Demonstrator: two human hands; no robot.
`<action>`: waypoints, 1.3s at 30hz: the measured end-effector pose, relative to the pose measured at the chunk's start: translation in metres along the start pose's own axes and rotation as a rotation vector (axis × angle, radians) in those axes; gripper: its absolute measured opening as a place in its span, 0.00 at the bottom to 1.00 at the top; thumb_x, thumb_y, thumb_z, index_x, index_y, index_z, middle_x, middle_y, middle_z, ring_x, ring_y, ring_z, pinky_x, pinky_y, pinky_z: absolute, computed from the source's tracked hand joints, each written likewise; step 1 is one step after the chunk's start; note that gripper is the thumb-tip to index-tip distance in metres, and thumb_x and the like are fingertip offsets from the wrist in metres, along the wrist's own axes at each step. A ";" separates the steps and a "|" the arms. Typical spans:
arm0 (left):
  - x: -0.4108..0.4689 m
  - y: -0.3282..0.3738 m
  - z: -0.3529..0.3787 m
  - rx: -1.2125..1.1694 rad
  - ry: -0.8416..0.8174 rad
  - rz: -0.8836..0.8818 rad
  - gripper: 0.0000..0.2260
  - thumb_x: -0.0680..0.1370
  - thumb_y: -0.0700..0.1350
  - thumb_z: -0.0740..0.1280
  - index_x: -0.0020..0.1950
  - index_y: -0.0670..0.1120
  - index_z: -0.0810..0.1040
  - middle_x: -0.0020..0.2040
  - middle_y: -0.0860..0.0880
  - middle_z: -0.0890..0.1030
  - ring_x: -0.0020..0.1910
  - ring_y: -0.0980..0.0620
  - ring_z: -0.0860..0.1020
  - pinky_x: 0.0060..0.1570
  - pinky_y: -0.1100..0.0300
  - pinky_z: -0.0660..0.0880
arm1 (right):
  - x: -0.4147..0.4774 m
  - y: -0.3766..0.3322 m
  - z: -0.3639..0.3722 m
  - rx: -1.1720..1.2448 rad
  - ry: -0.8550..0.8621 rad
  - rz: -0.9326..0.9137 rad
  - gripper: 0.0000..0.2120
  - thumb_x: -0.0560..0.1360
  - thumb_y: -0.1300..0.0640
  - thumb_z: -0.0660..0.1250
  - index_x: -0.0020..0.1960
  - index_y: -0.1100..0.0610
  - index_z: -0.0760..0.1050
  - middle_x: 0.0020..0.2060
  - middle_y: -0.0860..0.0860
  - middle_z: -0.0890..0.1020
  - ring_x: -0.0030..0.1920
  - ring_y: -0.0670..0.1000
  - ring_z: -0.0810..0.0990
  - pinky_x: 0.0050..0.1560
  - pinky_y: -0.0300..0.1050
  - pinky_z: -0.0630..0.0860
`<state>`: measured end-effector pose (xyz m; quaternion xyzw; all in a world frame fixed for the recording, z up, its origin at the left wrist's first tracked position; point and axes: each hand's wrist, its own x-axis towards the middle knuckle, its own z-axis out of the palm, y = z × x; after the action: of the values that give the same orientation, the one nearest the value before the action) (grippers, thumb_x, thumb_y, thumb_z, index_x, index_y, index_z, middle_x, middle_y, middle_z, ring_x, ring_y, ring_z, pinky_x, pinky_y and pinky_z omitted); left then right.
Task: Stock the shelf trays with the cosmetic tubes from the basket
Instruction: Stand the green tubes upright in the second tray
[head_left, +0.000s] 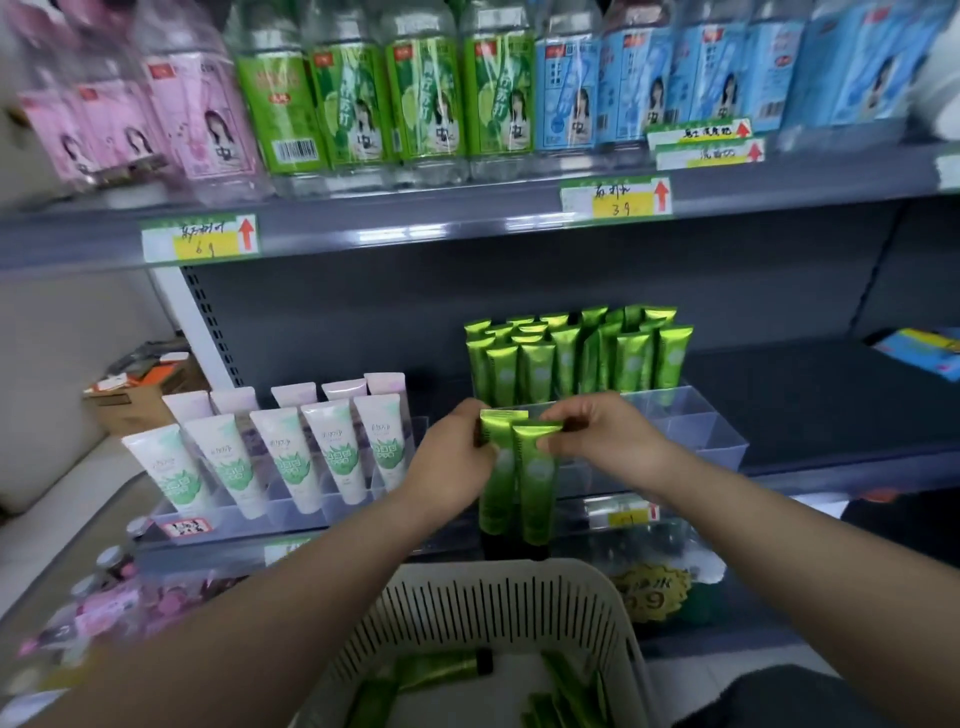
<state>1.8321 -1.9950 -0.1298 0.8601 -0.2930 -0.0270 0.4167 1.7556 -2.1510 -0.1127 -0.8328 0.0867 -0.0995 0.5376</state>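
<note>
– Holding two green cosmetic tubes upright, caps down, in front of the shelf edge and above the basket (498, 582).
– Grip?
– Left hand (452, 457) is curled round the upper part of the left tube (501, 499). Its fingertips are hidden behind the tube. Right hand (608, 434) pinches the right tube (535, 499) near its crimped top, thumb and fingers clamped on it. The tubes are side by side, touching.
– Tray?
– Clear divided tray (711, 431) sits just behind the hands. Its rear compartments are packed with standing green tubes (571, 358), crimped ends up.
– Basket contents?
– White slotted basket at the bottom of the frame, below the forearms. Loose green tubes (441, 670) lie flat inside. Probably five or more, but it's blurred and cut off by the frame.
– Neighbours?
– To the left, a second clear tray (244, 517) holds white tubes (291, 457) in two rows, leaning back. The shelf above carries pink bottles (192, 119), green bottles (421, 104) and blue bottles (639, 83). Handwritten price tags (200, 239) are on its rail. A cardboard box (140, 400) is at far left.
</note>
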 end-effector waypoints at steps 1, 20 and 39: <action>0.006 0.003 -0.002 0.000 0.003 0.007 0.10 0.75 0.35 0.64 0.52 0.48 0.71 0.49 0.46 0.81 0.49 0.48 0.79 0.50 0.53 0.76 | 0.005 -0.004 -0.002 0.000 0.014 -0.009 0.07 0.70 0.67 0.71 0.49 0.62 0.81 0.37 0.51 0.79 0.39 0.46 0.75 0.44 0.37 0.72; 0.110 0.002 -0.017 -0.059 0.117 0.081 0.10 0.76 0.34 0.62 0.56 0.42 0.70 0.41 0.46 0.75 0.40 0.49 0.74 0.39 0.58 0.71 | 0.103 -0.023 -0.013 -0.102 0.156 -0.192 0.07 0.71 0.65 0.71 0.48 0.57 0.80 0.30 0.45 0.73 0.32 0.43 0.70 0.37 0.35 0.68; 0.133 -0.049 0.021 -0.169 0.069 0.010 0.10 0.76 0.33 0.61 0.52 0.47 0.69 0.46 0.46 0.78 0.46 0.49 0.76 0.47 0.56 0.73 | 0.142 0.045 0.011 -0.138 0.147 -0.121 0.08 0.74 0.64 0.68 0.52 0.59 0.79 0.29 0.44 0.71 0.26 0.41 0.69 0.27 0.27 0.65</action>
<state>1.9592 -2.0566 -0.1532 0.8208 -0.2796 -0.0196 0.4977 1.8942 -2.1949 -0.1477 -0.8620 0.0821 -0.1864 0.4642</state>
